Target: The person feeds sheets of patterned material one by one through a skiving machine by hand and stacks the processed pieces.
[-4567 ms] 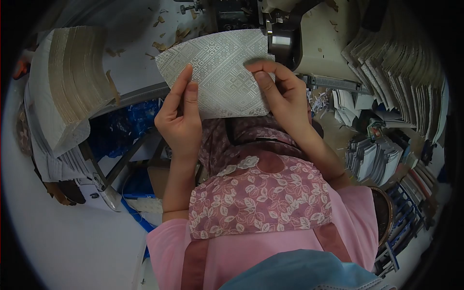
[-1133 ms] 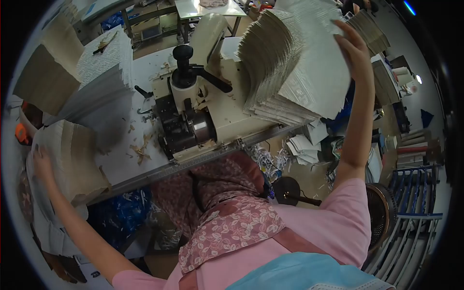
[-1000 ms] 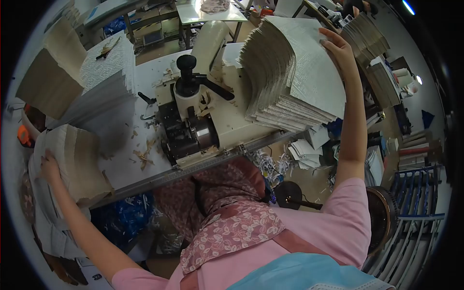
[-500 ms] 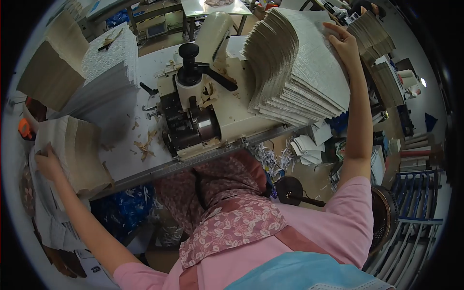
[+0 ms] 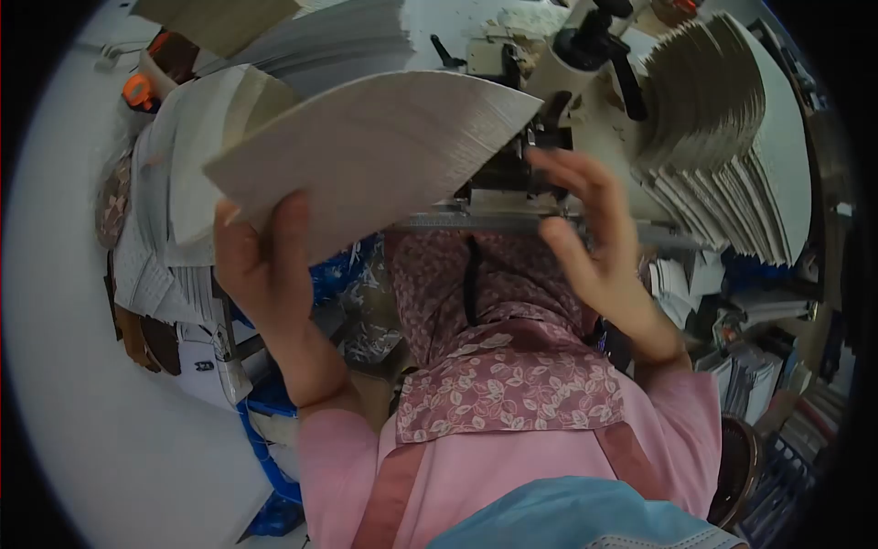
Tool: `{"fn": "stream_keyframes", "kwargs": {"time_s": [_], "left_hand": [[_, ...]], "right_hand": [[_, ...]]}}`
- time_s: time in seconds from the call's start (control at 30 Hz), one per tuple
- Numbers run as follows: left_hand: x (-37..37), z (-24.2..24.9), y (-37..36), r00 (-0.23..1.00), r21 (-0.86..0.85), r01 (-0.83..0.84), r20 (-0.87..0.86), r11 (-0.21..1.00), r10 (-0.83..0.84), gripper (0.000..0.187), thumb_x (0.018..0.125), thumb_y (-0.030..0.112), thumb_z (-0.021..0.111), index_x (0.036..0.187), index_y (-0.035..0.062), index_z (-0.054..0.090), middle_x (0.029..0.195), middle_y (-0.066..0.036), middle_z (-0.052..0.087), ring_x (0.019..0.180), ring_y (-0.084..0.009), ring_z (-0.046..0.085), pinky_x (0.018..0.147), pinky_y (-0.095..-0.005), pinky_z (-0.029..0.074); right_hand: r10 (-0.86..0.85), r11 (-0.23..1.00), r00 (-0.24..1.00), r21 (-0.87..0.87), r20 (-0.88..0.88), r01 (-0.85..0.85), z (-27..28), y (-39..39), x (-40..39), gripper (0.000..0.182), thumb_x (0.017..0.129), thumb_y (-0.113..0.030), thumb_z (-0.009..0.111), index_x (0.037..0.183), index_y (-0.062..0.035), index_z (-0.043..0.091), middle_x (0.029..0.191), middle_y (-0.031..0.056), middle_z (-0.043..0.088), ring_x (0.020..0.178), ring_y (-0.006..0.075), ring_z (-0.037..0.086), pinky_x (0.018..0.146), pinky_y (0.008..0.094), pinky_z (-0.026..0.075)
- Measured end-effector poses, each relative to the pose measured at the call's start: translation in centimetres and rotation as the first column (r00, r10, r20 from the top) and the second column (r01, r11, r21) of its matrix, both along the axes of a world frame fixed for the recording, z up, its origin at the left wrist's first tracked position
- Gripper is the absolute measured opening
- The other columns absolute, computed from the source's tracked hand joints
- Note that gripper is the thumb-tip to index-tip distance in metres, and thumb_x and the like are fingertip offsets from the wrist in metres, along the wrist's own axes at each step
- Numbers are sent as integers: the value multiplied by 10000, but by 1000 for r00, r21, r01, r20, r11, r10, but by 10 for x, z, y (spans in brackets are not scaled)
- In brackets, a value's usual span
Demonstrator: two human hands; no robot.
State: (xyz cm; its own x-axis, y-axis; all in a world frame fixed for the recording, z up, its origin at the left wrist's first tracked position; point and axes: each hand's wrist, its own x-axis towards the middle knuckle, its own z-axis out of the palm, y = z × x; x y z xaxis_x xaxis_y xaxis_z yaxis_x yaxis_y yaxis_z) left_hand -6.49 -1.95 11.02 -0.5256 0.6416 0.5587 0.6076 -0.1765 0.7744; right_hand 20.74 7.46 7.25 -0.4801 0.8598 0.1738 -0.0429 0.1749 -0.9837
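My left hand (image 5: 265,261) pinches the lower left edge of a pale grey sheet (image 5: 366,156) between thumb and fingers. The sheet bows upward, and its right tip reaches in front of the machine (image 5: 561,69), which has a black knob and lever. My right hand (image 5: 594,220) is raised beside that tip with thumb and fingers apart, holding nothing. Behind the held sheet, a stack of bent pale sheets (image 5: 197,137) hangs over the table's left side. A large fanned stack of similar sheets (image 5: 709,101) rests right of the machine.
A metal ruler edge (image 5: 476,221) runs along the table front. An orange object (image 5: 139,92) sits at the far left. Grey sheets (image 5: 357,46) lie at the back left. A blue plastic bag (image 5: 338,272) and paper shreds (image 5: 370,316) are below the table.
My left hand has lifted a sheet from the left and brought it toward the machine. My right hand has left the right stack and come inward. The view has shifted left and down.
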Motion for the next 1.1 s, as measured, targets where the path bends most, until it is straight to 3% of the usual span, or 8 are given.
{"fn": "stream_keyframes", "kwargs": {"time_s": [0.13,0.23,0.3,0.37,0.47,0.53,0.63,1.1], "left_hand": [[45,-83,-1,950,-42,87,304,995,-70,289,895,41,629,1141,-46,505,1131,-94,566,991,-133,559,836,-244,439],[72,-128,-6,871,-118,160,483,980,-84,422,909,46,608,1271,-13,399,1187,-122,525,1052,-150,538,885,-260,424],[82,-139,-5,863,-154,168,500,974,-70,569,923,59,590,1394,18,273,1216,-151,531,1076,-184,545,921,-282,420],[91,-139,-4,794,-111,192,602,975,-88,606,928,54,579,1426,5,237,1254,-175,530,1099,-199,541,958,-297,403],[91,-140,4,858,-73,167,503,983,-109,616,932,67,577,1457,39,256,1250,-156,549,1066,-169,564,860,-239,446],[83,-137,4,915,-225,178,396,958,-77,511,927,43,570,1394,-6,369,1274,-156,555,1128,-172,543,942,-266,419],[81,-132,5,918,-318,160,396,935,-22,395,923,30,566,1307,-29,498,1290,-136,564,1159,-159,535,978,-269,410],[71,-128,16,915,-339,180,402,923,-31,314,908,82,622,1210,-5,607,1173,-113,642,1072,-137,584,946,-252,424]], "right_hand": [[-96,967,959,-252,-268,26,-58,-13,-33,372,876,-54,626,1216,-9,482,908,57,593,776,105,551,722,231,442],[-178,958,983,-235,-41,164,-80,-16,-30,390,863,-26,647,1211,-9,471,802,34,600,679,69,544,656,201,440],[-206,950,969,-207,138,232,-90,-20,-29,432,854,-60,674,1229,-27,461,735,12,580,634,49,507,615,191,424],[-297,932,947,-177,122,315,-93,-19,-33,418,852,-53,672,1222,-45,477,683,5,576,621,43,508,580,200,430],[-299,938,945,-141,135,317,-93,-14,-32,301,849,-48,671,1129,-45,562,677,4,580,612,37,503,567,196,425],[-239,967,951,-43,196,251,-102,-7,-29,212,849,-46,670,1055,-43,623,679,-1,587,610,31,500,558,193,420],[-233,948,957,-178,171,263,-97,-5,-35,117,851,-43,665,967,-43,682,680,-19,594,614,18,494,552,188,408],[-275,929,951,-215,138,300,-99,-1,-38,163,849,-46,669,1009,-47,697,612,-56,476,579,13,397,516,180,343]]}}
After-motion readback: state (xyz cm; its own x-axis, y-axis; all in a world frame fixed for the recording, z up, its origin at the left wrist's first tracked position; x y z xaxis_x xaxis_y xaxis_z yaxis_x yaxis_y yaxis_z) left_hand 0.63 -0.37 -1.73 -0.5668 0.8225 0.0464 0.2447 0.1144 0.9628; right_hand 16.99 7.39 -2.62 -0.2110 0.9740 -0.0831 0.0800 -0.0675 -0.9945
